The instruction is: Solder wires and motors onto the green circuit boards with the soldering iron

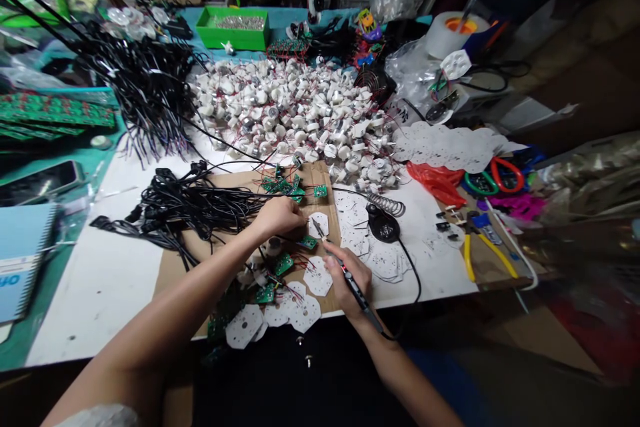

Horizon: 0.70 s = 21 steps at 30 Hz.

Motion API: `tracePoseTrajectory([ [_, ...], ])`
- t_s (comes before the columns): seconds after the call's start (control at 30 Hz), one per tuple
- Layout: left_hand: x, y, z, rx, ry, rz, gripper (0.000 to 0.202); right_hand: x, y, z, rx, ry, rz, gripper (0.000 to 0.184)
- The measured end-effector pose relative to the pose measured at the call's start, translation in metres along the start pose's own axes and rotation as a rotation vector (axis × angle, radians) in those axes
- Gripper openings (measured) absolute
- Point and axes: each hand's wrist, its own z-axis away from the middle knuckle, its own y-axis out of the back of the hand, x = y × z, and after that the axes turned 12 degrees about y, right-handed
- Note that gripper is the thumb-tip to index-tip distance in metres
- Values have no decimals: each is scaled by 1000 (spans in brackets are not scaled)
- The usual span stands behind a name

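My right hand (350, 277) grips a soldering iron (356, 290) like a pen, its tip pointing up and left over a small white octagonal board (320, 216). Just left of that board is my left hand (281, 217), its fingers pinched together; what lies between them is hidden. A small green circuit board (309, 241) sits below the pinched fingers, close to the iron's tip. Nearer my body lie another white board (318, 276) with red wires and several overlapping white boards (245, 325). More green circuit boards (284, 185) with red wires lie beyond my left hand.
Black cables (165, 197) are bundled at left. A large heap of white motor-like parts (295, 107) fills the back. To the right are a round black soldering stand (384, 223) with a coil, stacked white boards (387, 260), and yellow-handled pliers (469, 257). A green box (233, 39) stands behind.
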Motion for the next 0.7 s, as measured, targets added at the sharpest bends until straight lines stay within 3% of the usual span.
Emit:
tracePoseTrajectory([
  [0.27, -16, -15, -2, 75, -140, 46, 25, 1, -1, 4, 74, -79, -28, 30],
  [0.43, -29, -29, 6, 187, -229, 157, 15, -1, -2, 3, 105, -101, -27, 29],
  [0.53, -34, -36, 6, 257, -269, 206, 9, -1, -2, 3, 89, -118, -29, 30],
  [0.7, -38, -40, 0, 355, -381, 238, 15, 0, 0, 4, 56, -106, -34, 32],
])
